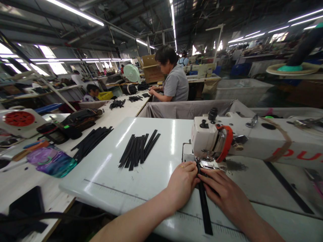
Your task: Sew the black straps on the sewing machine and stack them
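A narrow black fabric strip (205, 210) runs from the needle area of a white sewing machine (254, 137) toward me across the pale work surface. My left hand (182, 183) is closed on the strip's left side, its fingertips close to the presser foot. From the right, my right hand (223, 188) has its fingers together at the strip's edge, just in front of the metal plate. The strip's far end is hidden under the machine head. To the left, a loose pile of similar black strips (137, 149) lies on the table.
More black strips (92, 143) lie at the table's left edge, near a purple and teal pouch (51, 159). A dark flat object (27, 201) is at lower left. Beyond a grey cloth-lined bin (174, 109), a co-worker (176, 82) sits handling small pieces.
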A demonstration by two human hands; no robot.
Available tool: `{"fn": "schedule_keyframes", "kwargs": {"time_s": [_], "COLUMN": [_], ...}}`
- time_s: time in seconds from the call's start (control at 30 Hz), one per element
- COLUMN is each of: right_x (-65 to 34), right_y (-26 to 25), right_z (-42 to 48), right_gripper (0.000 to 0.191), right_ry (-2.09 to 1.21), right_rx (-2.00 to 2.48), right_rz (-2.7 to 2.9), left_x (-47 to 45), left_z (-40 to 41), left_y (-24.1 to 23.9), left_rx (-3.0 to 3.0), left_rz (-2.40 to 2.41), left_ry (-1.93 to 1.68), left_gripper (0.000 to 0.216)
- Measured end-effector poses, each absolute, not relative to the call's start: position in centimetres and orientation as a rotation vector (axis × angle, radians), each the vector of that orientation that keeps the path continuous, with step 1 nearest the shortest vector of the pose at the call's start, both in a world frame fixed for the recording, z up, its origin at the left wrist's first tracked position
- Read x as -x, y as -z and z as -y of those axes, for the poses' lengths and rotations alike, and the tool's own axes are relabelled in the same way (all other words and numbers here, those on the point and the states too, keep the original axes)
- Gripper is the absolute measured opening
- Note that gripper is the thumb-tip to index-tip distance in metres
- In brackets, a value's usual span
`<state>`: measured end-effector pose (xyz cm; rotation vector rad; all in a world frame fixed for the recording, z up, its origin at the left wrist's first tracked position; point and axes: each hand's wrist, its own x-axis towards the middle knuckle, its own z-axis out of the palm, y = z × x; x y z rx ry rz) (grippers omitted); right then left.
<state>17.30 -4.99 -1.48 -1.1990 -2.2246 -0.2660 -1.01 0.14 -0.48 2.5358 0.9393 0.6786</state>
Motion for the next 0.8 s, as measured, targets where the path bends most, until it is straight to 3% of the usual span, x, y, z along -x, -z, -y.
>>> {"fn": "schedule_keyframes", "kwargs": {"time_s": [0.8], "right_x": [-17.22], "right_y": [1.59], "right_z": [5.03], "right_gripper": [0.027], "right_ry": [0.302], "right_rx": [1.249], "right_rz": [2.254], "left_x": [0.42], "left_z": [0.11], "left_y": [1.26], "left_rx": [-2.509], "left_rz": [-1.029], "left_ry": [-0.631], "left_gripper": [0.024]}}
